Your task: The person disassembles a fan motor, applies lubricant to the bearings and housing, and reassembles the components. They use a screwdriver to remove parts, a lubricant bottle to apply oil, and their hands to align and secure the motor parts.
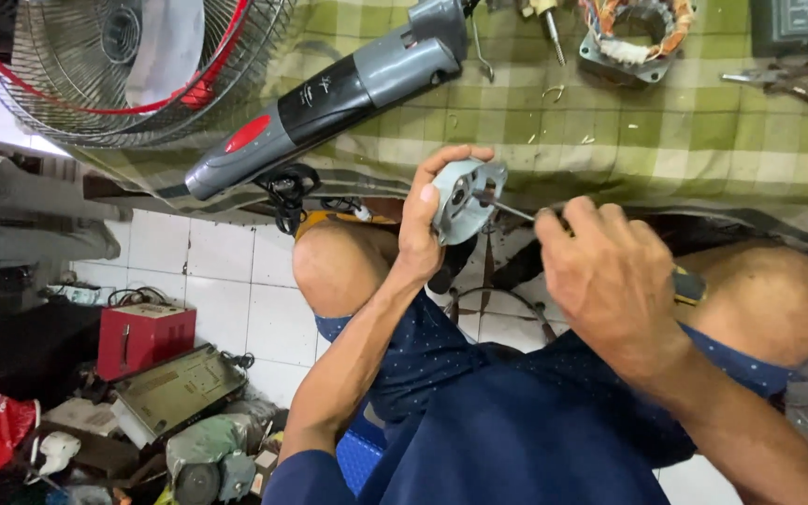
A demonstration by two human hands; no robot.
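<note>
Above the knees, left hand (425, 220) fingers around motor housing (465, 196).

A single head-worn camera looks steeply down from just above the person's lap, close to both hands, which fill the middle. It faces forward over the bare knees to the green checked cloth (666, 131) on the bench at the top edge, with white floor tiles (236, 299) below left

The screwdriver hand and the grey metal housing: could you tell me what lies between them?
In the head view, only the screwdriver's thin shaft spans from the right hand to the housing, which the left hand holds.
</note>
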